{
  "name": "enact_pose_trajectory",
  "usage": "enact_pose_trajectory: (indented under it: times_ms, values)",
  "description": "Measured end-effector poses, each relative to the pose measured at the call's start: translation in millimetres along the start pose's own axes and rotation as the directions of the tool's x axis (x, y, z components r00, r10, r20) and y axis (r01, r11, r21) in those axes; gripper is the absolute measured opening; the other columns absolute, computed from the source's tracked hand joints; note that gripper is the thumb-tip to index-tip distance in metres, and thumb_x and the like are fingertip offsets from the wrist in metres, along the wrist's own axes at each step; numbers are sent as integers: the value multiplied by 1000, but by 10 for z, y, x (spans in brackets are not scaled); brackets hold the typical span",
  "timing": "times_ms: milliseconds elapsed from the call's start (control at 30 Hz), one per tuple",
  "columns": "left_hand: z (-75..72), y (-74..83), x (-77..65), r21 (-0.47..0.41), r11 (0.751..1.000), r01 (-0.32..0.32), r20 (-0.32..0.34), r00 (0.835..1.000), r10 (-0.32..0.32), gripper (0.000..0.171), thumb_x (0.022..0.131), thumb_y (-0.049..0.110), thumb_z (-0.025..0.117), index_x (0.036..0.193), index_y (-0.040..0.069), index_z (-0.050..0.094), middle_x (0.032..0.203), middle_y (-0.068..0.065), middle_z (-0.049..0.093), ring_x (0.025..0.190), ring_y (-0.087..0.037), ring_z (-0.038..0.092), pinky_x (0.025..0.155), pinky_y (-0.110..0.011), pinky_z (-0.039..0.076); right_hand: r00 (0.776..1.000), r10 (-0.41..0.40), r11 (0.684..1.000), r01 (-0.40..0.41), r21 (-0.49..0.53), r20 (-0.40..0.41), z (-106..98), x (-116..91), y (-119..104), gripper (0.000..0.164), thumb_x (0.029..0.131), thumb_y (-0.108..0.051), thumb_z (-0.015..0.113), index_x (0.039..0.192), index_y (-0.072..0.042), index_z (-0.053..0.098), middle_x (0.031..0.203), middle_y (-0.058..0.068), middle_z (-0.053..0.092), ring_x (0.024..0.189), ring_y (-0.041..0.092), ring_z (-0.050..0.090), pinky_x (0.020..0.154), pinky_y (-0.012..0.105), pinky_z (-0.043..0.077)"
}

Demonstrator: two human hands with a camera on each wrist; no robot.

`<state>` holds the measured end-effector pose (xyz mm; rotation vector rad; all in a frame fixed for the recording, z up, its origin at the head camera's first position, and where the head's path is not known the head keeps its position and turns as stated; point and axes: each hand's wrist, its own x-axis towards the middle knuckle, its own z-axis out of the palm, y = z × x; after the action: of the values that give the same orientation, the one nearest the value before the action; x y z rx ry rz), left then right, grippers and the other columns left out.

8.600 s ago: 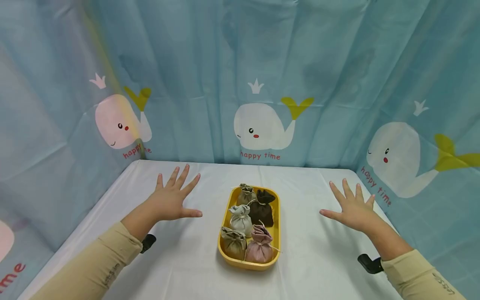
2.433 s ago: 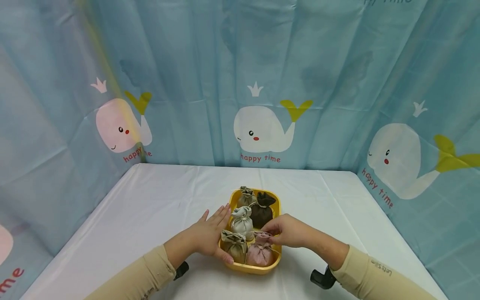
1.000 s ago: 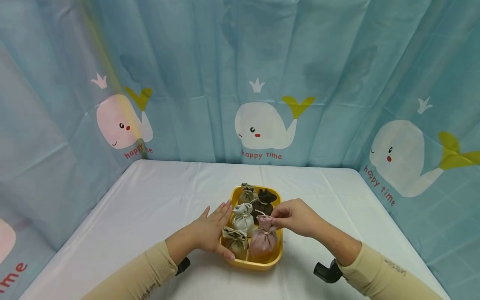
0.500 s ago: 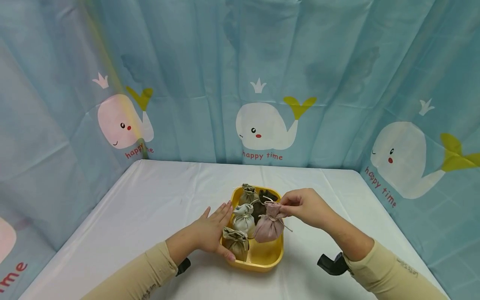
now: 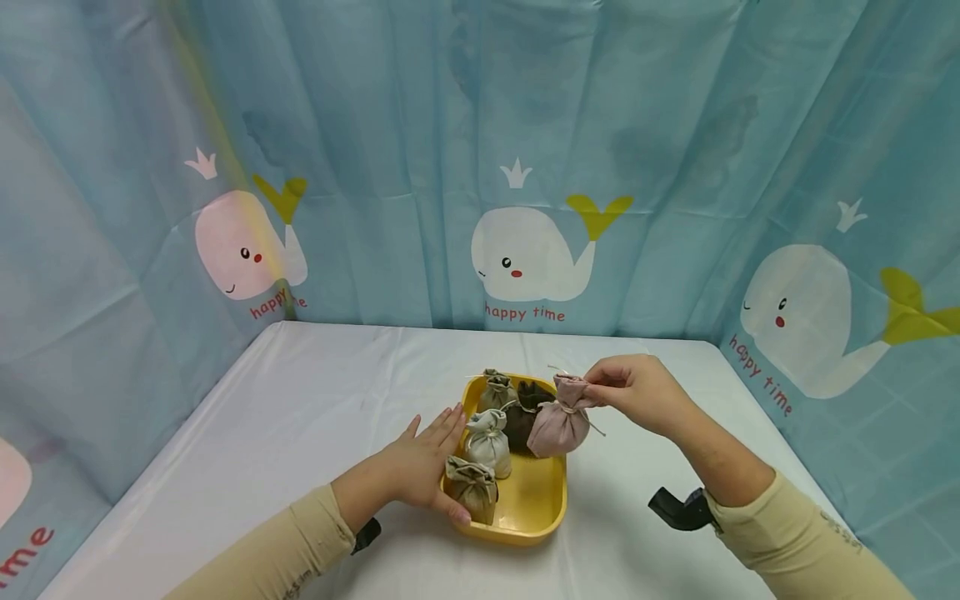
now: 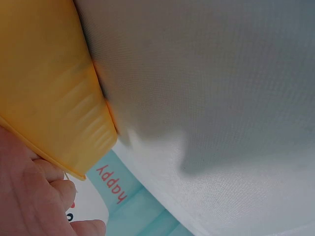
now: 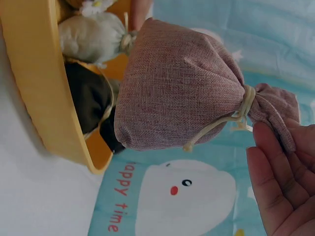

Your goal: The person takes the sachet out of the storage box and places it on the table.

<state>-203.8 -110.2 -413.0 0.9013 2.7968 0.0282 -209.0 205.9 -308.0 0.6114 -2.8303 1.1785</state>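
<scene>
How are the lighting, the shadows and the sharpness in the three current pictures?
Head view: bright, with soft shadows on the white tablecloth and a yellowish streak down the light-blue printed curtain; left wrist view: dimmer, with a broad shadow beside the yellow rounded tray; right wrist view: the woven pink drawstring bag shows crisp threads, while the curtain seems slightly softer.

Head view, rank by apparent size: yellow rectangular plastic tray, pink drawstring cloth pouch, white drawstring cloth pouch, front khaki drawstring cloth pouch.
1. Yellow plastic tray
2. Pink cloth pouch; held up, perhaps looking larger for nearness
3. White cloth pouch and front khaki cloth pouch: too alike to rank
</scene>
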Motion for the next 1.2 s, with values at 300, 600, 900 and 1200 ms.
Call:
enact_pose_trajectory:
  times_ms: [300,600,900,1200]
  values:
    - [26,-10,17,0,1000,4,-2,1000,-4,137,49,92,41,147,6,2,154,-8,-5,140,-23,-1,107,-56,9,997,36,997,-40,-62,-66,-159,73,189,10,85,-23,66,82,-15,71,81,-1,68,75,16,60,63,30,48]
    - [42,-20,32,14,1000,9,1,1000,-9,138,46,94,37,147,7,2,154,-7,-5,140,-22,-3,107,-56,8,988,79,986,-97,-133,-136,-281,159,513,14,88,-23,62,85,-12,70,82,1,69,75,16,61,62,30,48]
    - [38,-12,29,19,1000,5,1,1000,-5,136,49,92,40,147,7,2,153,-7,-6,140,-22,-4,107,-56,9,982,105,972,-134,-191,-158,-310,223,808,14,89,-19,61,82,-11,70,79,4,68,71,16,59,57,30,45]
    - [38,-12,23,25,1000,6,-1,1000,-6,136,49,93,40,147,7,1,153,-8,-6,140,-22,-4,107,-56,9,976,152,964,-182,-194,-158,-215,326,1088,13,89,-15,60,82,-8,69,80,6,68,70,17,59,57,28,47]
